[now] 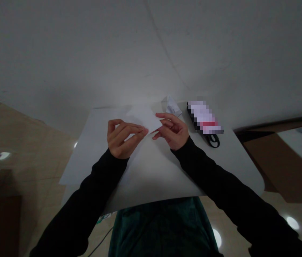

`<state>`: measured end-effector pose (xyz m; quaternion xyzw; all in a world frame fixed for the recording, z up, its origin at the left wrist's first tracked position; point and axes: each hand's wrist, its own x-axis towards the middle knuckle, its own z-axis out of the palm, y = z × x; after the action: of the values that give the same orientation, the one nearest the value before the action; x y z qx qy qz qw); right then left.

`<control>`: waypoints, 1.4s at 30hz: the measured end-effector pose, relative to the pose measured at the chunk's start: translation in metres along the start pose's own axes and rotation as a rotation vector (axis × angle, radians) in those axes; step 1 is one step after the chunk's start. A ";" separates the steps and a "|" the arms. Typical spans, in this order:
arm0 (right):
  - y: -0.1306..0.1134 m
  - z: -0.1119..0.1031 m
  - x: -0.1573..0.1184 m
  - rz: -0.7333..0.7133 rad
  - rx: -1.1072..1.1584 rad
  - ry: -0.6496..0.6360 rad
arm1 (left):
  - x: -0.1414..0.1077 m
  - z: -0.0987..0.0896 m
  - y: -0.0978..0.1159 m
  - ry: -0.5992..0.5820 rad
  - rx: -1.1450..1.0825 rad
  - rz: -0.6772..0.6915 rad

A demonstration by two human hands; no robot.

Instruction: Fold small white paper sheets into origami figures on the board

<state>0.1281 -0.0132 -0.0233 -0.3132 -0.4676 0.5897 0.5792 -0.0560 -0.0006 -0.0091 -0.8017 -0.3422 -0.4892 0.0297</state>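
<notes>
A small piece of white paper (pixel 154 123) is held up between my two hands, above the white table (pixel 161 178). My left hand (pixel 125 137) pinches its lower left edge between thumb and fingertips. On the other side, my right hand (pixel 172 130) grips the right corner with thumb and fingers, the outer fingers slightly spread. Just behind my right hand lies a folded piece of white paper (pixel 172 106). Large white paper sheets (pixel 86 142) lie flat under and beside my left hand.
A blurred-out phone-like object (pixel 203 117) with a black strap (pixel 214 140) lies on the table's right side. A pale wall (pixel 113 53) rises directly behind the table. Brown boxes (pixel 282 164) stand on the right, over a tiled floor (pixel 41 142).
</notes>
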 end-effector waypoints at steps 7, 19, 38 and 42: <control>-0.001 -0.001 -0.001 0.044 0.078 -0.076 | -0.006 0.004 -0.007 -0.055 -0.064 -0.151; 0.004 -0.007 0.003 0.057 0.060 -0.085 | -0.010 0.008 -0.006 -0.047 0.031 -0.006; 0.011 -0.014 0.011 0.089 0.189 0.038 | -0.014 0.043 -0.021 0.220 -0.711 -0.955; 0.018 -0.010 0.009 0.111 0.249 0.028 | -0.014 0.047 -0.016 0.097 -1.145 -1.059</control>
<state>0.1289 -0.0002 -0.0421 -0.2724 -0.3649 0.6698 0.5865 -0.0334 0.0222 -0.0492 -0.4000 -0.3716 -0.5730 -0.6112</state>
